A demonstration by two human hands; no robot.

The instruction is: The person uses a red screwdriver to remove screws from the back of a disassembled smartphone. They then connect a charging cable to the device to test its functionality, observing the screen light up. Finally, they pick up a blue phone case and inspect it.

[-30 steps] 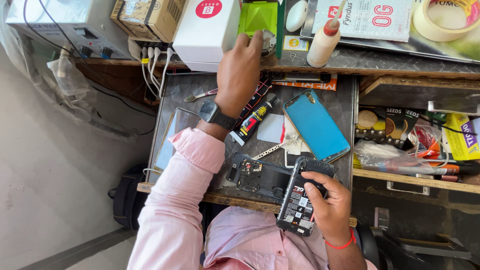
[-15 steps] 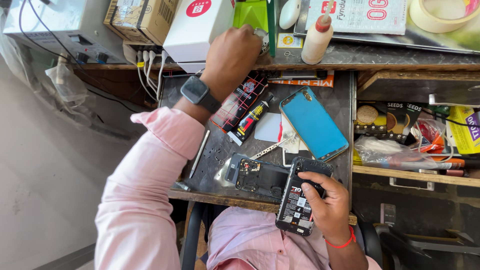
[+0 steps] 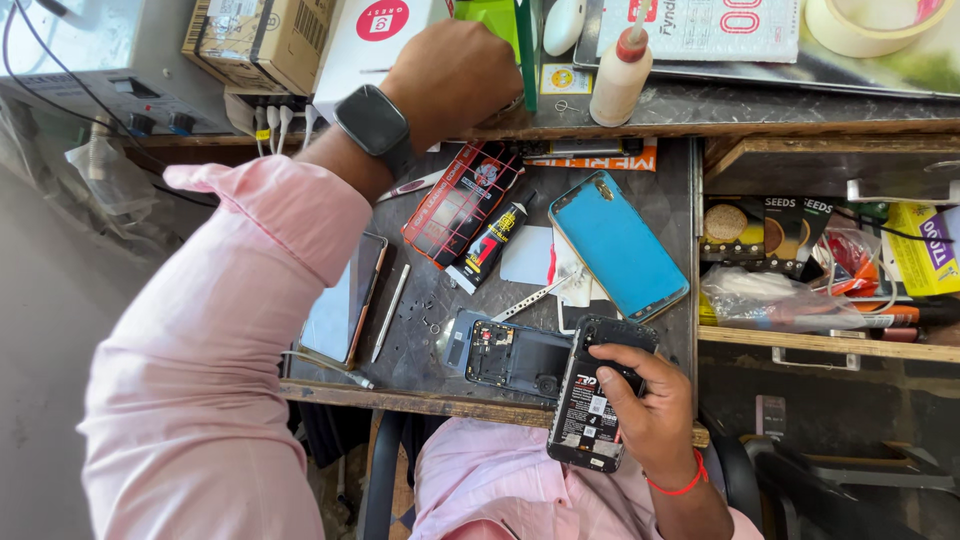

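Note:
My right hand (image 3: 645, 395) grips an opened black phone (image 3: 592, 400) with its battery and label showing, held over the near edge of the dark work surface (image 3: 420, 340). My left hand (image 3: 455, 75), with a dark smartwatch (image 3: 373, 123) on the wrist, is reached up to the shelf edge with fingers curled beside a green box (image 3: 497, 25); what it grasps is hidden. A second opened phone body (image 3: 510, 355) lies on the surface just left of the held phone. A blue phone back cover (image 3: 618, 245) rests to the right.
A black glue tube (image 3: 492, 240), a red-black packet (image 3: 460, 205), metal tweezers (image 3: 530, 298) and a phone with a glass screen (image 3: 345, 300) lie on the surface. A white bottle with a red cap (image 3: 620, 75) stands on the shelf. An open drawer (image 3: 820, 260) holds packets and pens.
My left arm has swung leftward and closer to the camera, while the hand stays up at the shelf. The right hand still holds the opened phone in the same spot.

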